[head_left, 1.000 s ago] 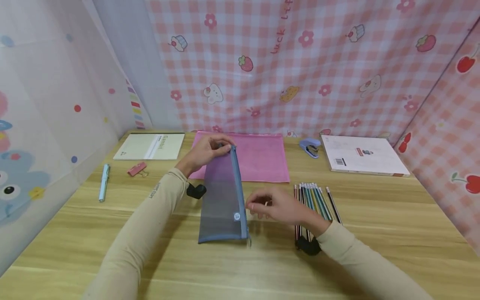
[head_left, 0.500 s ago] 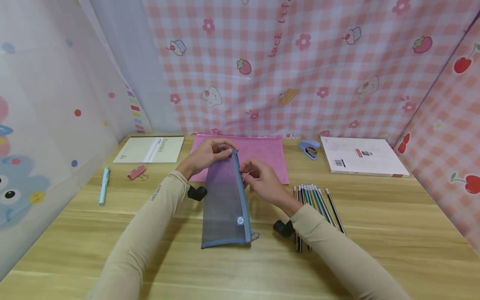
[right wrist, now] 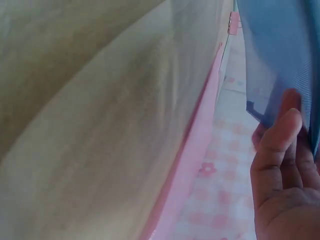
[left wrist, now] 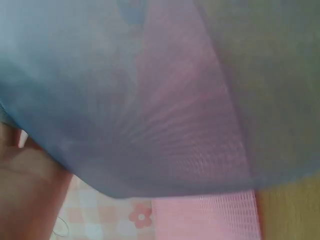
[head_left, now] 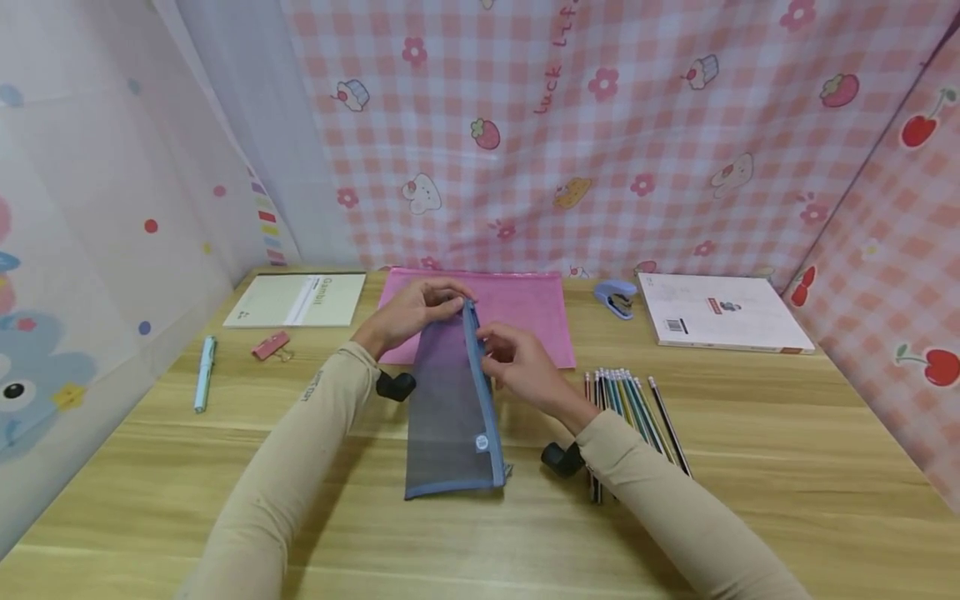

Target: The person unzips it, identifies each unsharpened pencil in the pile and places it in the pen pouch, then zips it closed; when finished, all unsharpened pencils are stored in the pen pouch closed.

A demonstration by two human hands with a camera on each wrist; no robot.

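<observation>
Mesh pouch: the long, narrow grey-blue mesh pouch [head_left: 450,408] lies at the centre of the frame on the wooden surface [head_left: 750,483], its far end overlapping the pink mesh folder [head_left: 525,312], its blue zip edge running along its right side.
Left hand: the left hand [head_left: 408,310], just above centre, pinches the pouch's far end, fingers curled over the top corner; the forearm comes in from the lower left in a beige sleeve.
Right hand: the right hand [head_left: 521,367], right of centre, has its fingertips curled together against the zip edge, a little below the left hand; whether it pinches the slider I cannot tell.
Wrist views: the left wrist view is filled with see-through blue mesh, the pink weave showing through; the right wrist view shows fingers against the blue fabric.
Pouch texture: fine, translucent netting, flat and limp, with a small round white tag near the lower end.
Pencils: a fan of thin striped pencils [head_left: 633,404] lies right of the pouch.
Upper left: a pale notebook [head_left: 300,298], a pink binder clip [head_left: 272,345], a light blue pen [head_left: 203,373].
Upper right: a blue stapler [head_left: 617,297] and a white book [head_left: 723,312].
</observation>
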